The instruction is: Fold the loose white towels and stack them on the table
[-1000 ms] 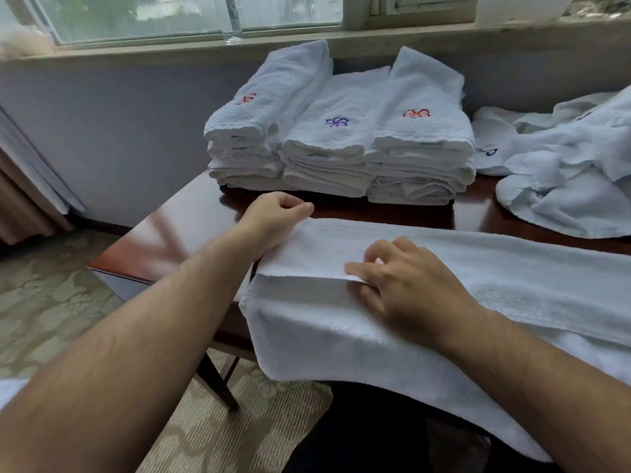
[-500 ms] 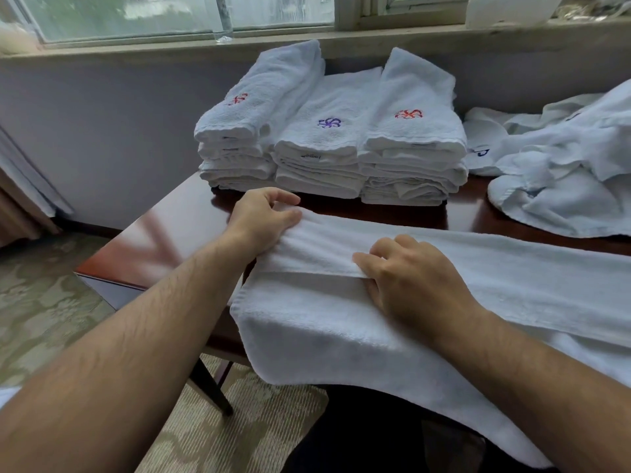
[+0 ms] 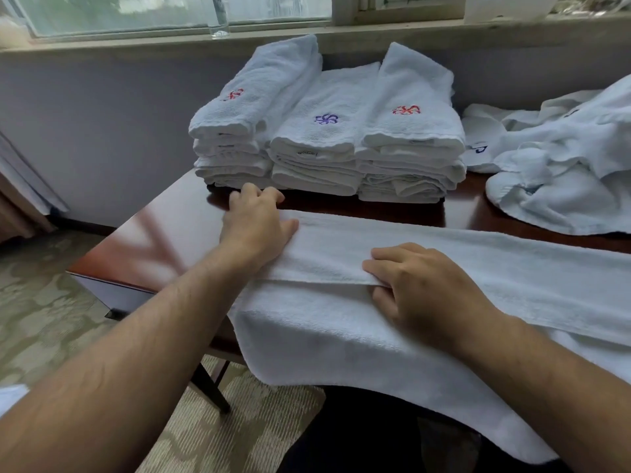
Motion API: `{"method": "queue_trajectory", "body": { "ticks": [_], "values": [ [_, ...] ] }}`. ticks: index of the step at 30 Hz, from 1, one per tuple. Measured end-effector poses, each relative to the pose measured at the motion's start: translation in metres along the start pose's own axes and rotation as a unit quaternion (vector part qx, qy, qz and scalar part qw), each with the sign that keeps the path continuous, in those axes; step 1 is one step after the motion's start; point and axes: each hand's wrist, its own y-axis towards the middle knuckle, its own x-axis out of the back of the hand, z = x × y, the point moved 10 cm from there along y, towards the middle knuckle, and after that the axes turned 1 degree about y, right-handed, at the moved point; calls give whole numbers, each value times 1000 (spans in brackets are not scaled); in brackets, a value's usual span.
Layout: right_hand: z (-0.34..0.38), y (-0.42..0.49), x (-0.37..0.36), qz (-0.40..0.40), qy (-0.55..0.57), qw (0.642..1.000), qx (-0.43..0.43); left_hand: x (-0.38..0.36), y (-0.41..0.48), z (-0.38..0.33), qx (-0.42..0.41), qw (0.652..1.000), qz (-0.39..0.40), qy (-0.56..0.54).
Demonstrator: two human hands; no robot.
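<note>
A long white towel [image 3: 478,264] lies across the dark wooden table [image 3: 164,240], folded lengthwise, with its near part hanging over the front edge. My left hand [image 3: 256,223] lies on the towel's left end, its fingers curled over the far corner just in front of the stacks. My right hand [image 3: 420,285] pinches the near folded edge in the middle, fingers on top and thumb under the layer. Three stacks of folded white towels [image 3: 324,138] with red and purple embroidery stand at the back.
A heap of loose white towels [image 3: 563,172] fills the right back of the table. A wall and window sill [image 3: 136,39] run close behind the stacks. The table's left edge drops to patterned carpet [image 3: 41,302]. A glass [image 3: 218,25] stands on the sill.
My left hand has moved away from me toward the stacks, taking the towel's left end with it. The right hand has kept its hold on the folded edge.
</note>
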Motion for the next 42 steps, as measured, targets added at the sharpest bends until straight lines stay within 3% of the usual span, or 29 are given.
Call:
{"method": "queue_trajectory", "body": {
  "ticks": [2, 6, 12, 19, 22, 30, 34, 37, 39, 42],
  "values": [
    [-6, -9, 5, -23, 23, 999, -24, 5, -15, -35, -76, 997, -17, 15],
    [-39, -43, 17, -71, 61, 992, -87, -21, -71, -127, -274, 957, 79, -63],
    [-120, -108, 30, -47, 64, 970, -228, -53, -126, -223, -415, 902, 121, -23],
    [-198, -170, 49, -100, 70, 938, -324, -68, -129, -253, -440, 893, 96, -14],
    [-228, -185, 46, -60, 84, 928, -357, -75, -128, -247, -459, 880, 124, -7],
    [-245, -180, 32, 40, 84, 948, -306, -97, -110, -254, -420, 887, 178, 71],
    [-248, -188, 39, 32, 102, 953, -283, -105, -109, -244, -435, 874, 194, 94],
    [-246, -190, 35, 44, 117, 949, -289, -102, -108, -244, -379, 883, 278, 16],
    [-245, -189, 32, 86, 120, 947, -286, -92, -97, -264, -342, 901, 261, -62],
    [-241, -193, 37, 96, 192, 931, -295, -94, -102, -307, -370, 905, 207, -21]
  ]
}}
